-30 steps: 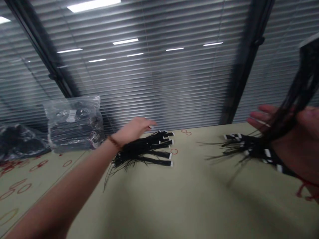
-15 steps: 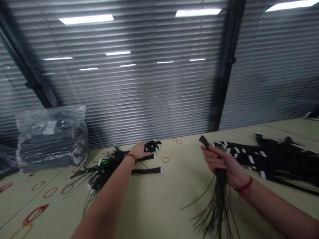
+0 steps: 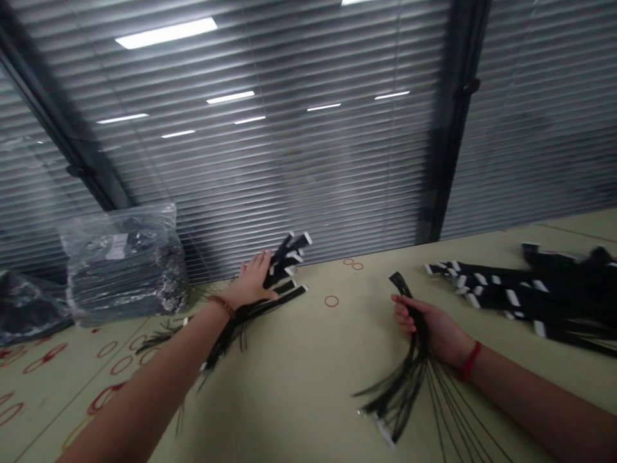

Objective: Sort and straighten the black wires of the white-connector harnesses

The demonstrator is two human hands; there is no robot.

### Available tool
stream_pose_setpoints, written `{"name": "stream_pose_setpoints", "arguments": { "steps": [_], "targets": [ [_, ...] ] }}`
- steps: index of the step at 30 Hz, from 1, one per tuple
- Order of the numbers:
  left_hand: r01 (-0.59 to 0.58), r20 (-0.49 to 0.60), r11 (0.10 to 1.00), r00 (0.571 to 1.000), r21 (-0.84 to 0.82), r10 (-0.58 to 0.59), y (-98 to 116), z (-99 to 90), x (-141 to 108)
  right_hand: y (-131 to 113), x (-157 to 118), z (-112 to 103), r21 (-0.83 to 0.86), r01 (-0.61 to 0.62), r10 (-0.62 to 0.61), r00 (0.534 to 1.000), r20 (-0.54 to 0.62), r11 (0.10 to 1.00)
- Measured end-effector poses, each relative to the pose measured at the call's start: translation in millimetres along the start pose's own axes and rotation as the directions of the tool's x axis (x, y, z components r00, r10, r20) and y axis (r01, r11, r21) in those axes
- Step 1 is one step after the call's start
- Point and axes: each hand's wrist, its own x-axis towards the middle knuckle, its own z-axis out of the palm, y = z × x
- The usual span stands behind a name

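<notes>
My right hand (image 3: 429,325) is closed around a bundle of black cables (image 3: 418,321), whose thin loose ends fan out below over the table. At the left, my left hand (image 3: 253,280) has its fingers around a second group of black cables (image 3: 286,257) with white ends, which are raised in front of the blinds. Part of this group hangs below the hand and is partly hidden by my left forearm. A pile of black cables with white ends (image 3: 511,289) lies to the right of my right hand.
A clear plastic bag of dark cables (image 3: 128,273) stands at the back left, with another dark bag (image 3: 29,308) beside it. Red rings (image 3: 331,301) lie on the pale table (image 3: 308,386). Window blinds (image 3: 308,161) rise behind the table's back edge.
My left hand has lifted the left cables and tilted them up. The bundle in my right hand has swung, and its loose ends are spread wider. The view has shifted slightly.
</notes>
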Motion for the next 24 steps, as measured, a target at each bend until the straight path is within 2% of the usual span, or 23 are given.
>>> {"name": "stream_pose_setpoints", "arguments": {
  "steps": [3,6,9,11,15,19,21,24],
  "targets": [
    [0.099,0.126,0.994,0.987,0.044,-0.104,12.2,28.5,-24.4,-0.4,-1.8,-2.9,0.013,0.012,-0.012,1.0,0.013,1.0],
    [0.17,0.174,0.983,0.968,0.064,-0.179,18.6,48.0,-44.6,-0.8,-2.3,-5.3,0.019,0.009,-0.009,0.999,0.041,1.0],
    [0.194,0.115,0.98,0.973,0.043,-0.198,21.7,53.2,-49.2,-0.6,-2.3,1.8,0.021,-0.004,0.002,0.995,0.095,1.0],
    [0.194,0.052,0.981,0.979,0.007,-0.195,25.3,52.0,-43.7,-1.2,-3.8,16.4,0.026,0.003,-0.007,0.988,0.153,1.0],
    [0.152,-0.043,0.981,0.986,-0.12,-0.158,48.2,42.9,-21.1,-14.2,-14.4,69.4,0.035,0.071,-0.078,0.953,0.292,0.997],
    [0.008,-0.207,0.954,0.976,-0.299,-0.073,101.5,17.0,-3.7,-51.3,-36.4,132.5,0.055,0.203,-0.208,0.894,0.397,0.978],
    [-0.132,-0.301,0.91,0.954,-0.393,0.009,133.2,-2.8,-10.5,-72.4,-51.3,158.5,0.085,0.278,-0.286,0.855,0.431,0.957],
    [-0.34,-0.397,0.798,0.907,-0.497,0.139,173.9,-32.0,-45.1,-94.6,-73.3,184.4,0.125,0.37,-0.382,0.793,0.473,0.921]
  ]
}}
